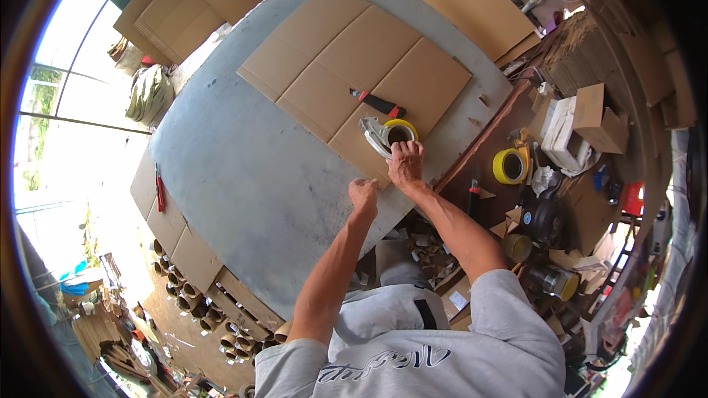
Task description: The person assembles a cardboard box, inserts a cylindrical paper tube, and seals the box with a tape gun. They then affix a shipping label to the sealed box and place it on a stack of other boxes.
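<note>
A creased sheet of corrugated cardboard lies flat on a grey tabletop. My right hand is closed around the near side of a tape dispenser with a roll of yellow-edged tape, over the sheet's near corner. Close by on the left, my left hand has its fingers curled at the cardboard's near edge; whether it pinches the sheet or a bit of tape cannot be told. Just beyond the dispenser, a red and black utility knife rests on the cardboard.
Another red knife lies on cardboard left of the table. At right, a brown surface holds a yellow tape roll, a small open carton and a black-handled cutter. Cardboard tubes are stacked below the table's left edge.
</note>
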Tool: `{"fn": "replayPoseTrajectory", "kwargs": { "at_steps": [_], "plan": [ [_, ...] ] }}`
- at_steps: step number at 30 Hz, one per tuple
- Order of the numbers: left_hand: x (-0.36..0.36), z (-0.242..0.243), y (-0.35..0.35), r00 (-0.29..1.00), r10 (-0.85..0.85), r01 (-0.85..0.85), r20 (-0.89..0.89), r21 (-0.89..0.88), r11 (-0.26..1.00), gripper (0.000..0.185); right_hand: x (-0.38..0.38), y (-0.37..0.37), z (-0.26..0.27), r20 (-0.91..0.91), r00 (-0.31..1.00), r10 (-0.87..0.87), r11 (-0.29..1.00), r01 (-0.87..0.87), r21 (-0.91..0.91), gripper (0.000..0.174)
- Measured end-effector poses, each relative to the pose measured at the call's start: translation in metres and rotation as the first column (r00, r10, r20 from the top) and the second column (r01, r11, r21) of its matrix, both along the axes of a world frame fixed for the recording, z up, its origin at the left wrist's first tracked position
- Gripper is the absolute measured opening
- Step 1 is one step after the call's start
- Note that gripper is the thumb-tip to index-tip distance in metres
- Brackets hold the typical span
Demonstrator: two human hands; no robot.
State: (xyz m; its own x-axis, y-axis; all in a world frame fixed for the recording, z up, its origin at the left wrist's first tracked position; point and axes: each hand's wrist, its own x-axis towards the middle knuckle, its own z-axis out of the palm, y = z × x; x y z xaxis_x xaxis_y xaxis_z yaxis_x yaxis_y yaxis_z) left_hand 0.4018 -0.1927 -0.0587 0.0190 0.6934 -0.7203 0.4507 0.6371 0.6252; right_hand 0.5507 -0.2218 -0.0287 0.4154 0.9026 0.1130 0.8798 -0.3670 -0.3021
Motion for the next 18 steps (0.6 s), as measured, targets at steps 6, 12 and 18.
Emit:
{"fn": "replayPoseTrajectory", "kwargs": {
  "at_steps": [6, 12, 18],
  "plan": [
    [0.018, -0.001, 0.015, 0.976, 0.219, -0.22, -0.003, -0.022, 0.975, 0.023, -0.004, 0.004, 0.009, 0.014, 1.0, -0.026, 1.0, 0.026, -0.015, 0.036],
    [-0.065, -0.014, 0.01, 0.968, 0.199, -0.197, 0.155, -0.025, 0.98, 0.023, -0.083, -0.015, 0.014, -0.033, 0.999, -0.021, 1.0, 0.022, 0.013, 0.035],
    [-0.251, -0.01, -0.017, 0.943, 0.177, -0.191, 0.282, 0.025, 0.981, 0.019, -0.222, -0.054, 0.025, -0.178, 0.981, 0.078, 0.997, -0.072, 0.036, 0.033]
  ]
}}
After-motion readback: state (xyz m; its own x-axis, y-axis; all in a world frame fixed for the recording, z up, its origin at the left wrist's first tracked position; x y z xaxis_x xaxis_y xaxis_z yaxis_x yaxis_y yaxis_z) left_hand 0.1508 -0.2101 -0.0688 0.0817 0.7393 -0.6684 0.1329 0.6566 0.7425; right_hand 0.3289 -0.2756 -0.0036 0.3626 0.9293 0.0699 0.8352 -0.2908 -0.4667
